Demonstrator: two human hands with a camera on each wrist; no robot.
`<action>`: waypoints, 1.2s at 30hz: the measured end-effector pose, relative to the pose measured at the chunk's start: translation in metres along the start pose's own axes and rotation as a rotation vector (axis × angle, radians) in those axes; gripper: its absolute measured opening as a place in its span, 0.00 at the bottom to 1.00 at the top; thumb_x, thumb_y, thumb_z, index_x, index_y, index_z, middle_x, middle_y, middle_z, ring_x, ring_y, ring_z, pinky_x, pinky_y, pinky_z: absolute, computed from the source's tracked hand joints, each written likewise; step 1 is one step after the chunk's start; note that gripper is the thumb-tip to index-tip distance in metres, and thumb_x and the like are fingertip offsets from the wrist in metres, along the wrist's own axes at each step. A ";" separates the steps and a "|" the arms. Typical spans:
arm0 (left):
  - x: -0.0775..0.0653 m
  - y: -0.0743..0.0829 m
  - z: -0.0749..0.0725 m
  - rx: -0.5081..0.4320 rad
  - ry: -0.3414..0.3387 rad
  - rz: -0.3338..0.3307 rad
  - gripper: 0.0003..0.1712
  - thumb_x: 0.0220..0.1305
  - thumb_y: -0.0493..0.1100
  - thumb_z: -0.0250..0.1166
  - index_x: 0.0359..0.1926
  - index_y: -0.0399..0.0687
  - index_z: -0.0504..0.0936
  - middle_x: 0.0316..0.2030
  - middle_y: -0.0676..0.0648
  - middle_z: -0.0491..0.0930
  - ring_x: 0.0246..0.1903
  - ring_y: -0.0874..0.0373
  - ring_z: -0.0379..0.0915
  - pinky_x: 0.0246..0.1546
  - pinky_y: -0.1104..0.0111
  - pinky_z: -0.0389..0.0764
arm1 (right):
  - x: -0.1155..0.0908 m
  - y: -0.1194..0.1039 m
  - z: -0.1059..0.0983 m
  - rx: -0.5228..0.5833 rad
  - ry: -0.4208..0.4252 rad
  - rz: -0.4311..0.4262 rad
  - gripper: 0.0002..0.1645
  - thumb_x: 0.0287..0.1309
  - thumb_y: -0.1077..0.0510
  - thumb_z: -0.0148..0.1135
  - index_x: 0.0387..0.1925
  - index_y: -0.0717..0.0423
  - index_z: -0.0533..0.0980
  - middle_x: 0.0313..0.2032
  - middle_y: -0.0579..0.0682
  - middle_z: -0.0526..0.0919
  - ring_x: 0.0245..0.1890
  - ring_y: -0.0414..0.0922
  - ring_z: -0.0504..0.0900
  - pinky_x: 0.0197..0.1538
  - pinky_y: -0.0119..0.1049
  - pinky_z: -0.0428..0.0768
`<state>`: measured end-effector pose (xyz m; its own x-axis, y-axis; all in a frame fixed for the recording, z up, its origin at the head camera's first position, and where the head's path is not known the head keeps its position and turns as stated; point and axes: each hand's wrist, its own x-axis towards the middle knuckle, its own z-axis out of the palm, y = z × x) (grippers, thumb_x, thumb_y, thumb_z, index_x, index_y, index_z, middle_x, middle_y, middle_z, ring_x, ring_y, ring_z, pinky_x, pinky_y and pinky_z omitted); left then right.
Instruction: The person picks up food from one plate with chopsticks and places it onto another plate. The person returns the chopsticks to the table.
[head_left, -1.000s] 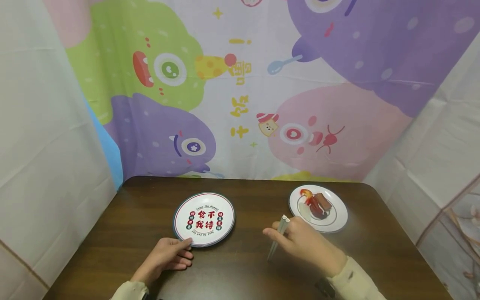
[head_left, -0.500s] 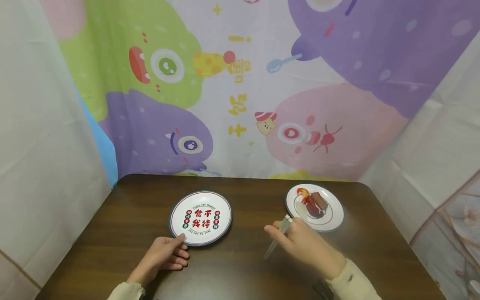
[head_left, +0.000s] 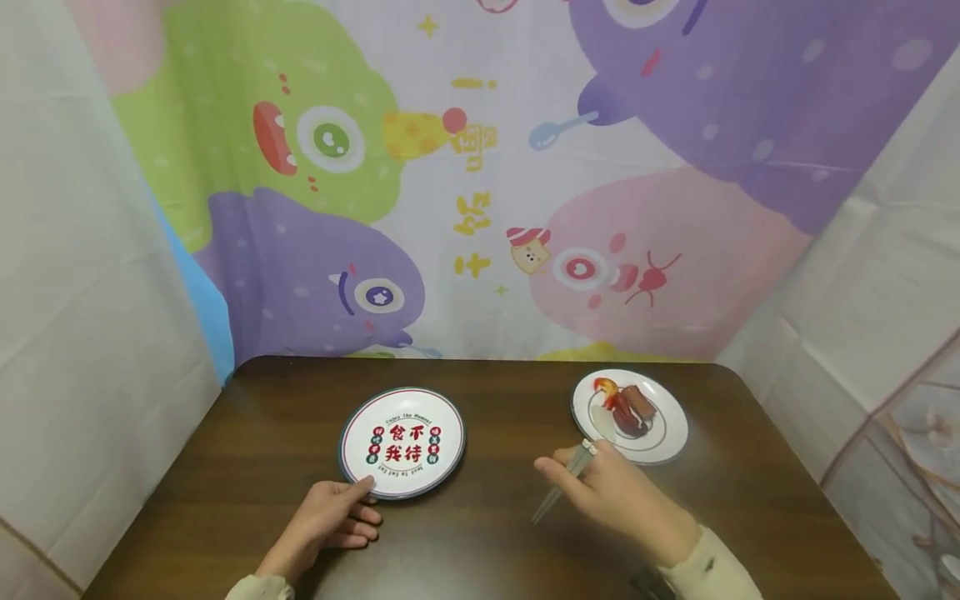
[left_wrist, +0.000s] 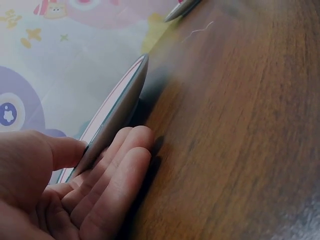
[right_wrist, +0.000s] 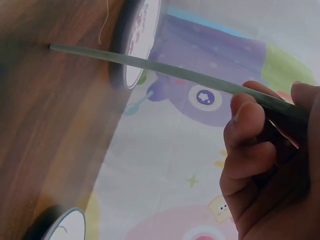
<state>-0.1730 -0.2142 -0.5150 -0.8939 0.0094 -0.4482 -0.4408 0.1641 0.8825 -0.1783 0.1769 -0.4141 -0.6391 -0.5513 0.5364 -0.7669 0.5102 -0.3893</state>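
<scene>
My left hand [head_left: 330,518] holds the near left rim of a white plate [head_left: 442,412] printed with red characters. In the left wrist view its thumb lies on the rim of this plate [left_wrist: 111,109], with the fingers below its underside. My right hand [head_left: 618,496] grips pale green chopsticks [head_left: 557,493], their thin ends slanting down and left over the table. They overlap into one stick in the right wrist view, and nothing is between their tips. Right behind that hand sits a second plate [head_left: 673,425] bearing a brown sausage-like piece [head_left: 628,418] and other food pieces.
Both plates stand on a dark brown wooden table [head_left: 510,417]. A cloth backdrop [head_left: 480,317] with cartoon monsters hangs at its far edge. Pale cloth sheets [head_left: 840,367] flank the left and right sides.
My right hand has shifted slightly right and nearer me, and the chopsticks lean flatter. The left hand stays at the printed plate's rim. The head view has turned a little.
</scene>
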 end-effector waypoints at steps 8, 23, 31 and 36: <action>0.002 0.007 0.004 0.006 0.044 -0.014 0.31 0.76 0.58 0.55 0.41 0.30 0.83 0.25 0.45 0.87 0.22 0.55 0.86 0.24 0.64 0.88 | 0.004 0.002 -0.001 0.025 0.023 0.053 0.28 0.70 0.58 0.64 0.14 0.43 0.66 0.17 0.27 0.56 0.18 0.22 0.52 0.20 0.18 0.59; -0.001 0.002 0.005 0.033 0.050 -0.006 0.25 0.75 0.52 0.57 0.39 0.32 0.84 0.24 0.45 0.87 0.21 0.56 0.85 0.22 0.65 0.87 | -0.006 0.006 -0.009 0.069 0.013 0.151 0.19 0.71 0.58 0.62 0.21 0.46 0.82 0.15 0.31 0.75 0.18 0.23 0.68 0.23 0.23 0.71; -0.001 -0.001 0.004 0.033 0.050 0.008 0.25 0.75 0.52 0.57 0.38 0.31 0.84 0.24 0.45 0.86 0.21 0.56 0.85 0.21 0.65 0.87 | -0.017 0.007 -0.023 0.111 0.032 0.265 0.12 0.69 0.56 0.66 0.29 0.42 0.88 0.13 0.34 0.80 0.15 0.26 0.75 0.21 0.26 0.76; 0.000 -0.001 0.002 0.031 0.049 0.011 0.25 0.75 0.52 0.57 0.39 0.31 0.84 0.24 0.45 0.86 0.21 0.56 0.85 0.22 0.65 0.87 | -0.022 0.005 -0.028 0.134 0.064 0.312 0.07 0.65 0.56 0.69 0.32 0.43 0.90 0.13 0.36 0.82 0.14 0.29 0.79 0.18 0.26 0.78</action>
<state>-0.1720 -0.2121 -0.5164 -0.9018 -0.0368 -0.4305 -0.4290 0.1947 0.8821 -0.1668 0.2104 -0.4066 -0.8422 -0.3374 0.4206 -0.5389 0.5540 -0.6346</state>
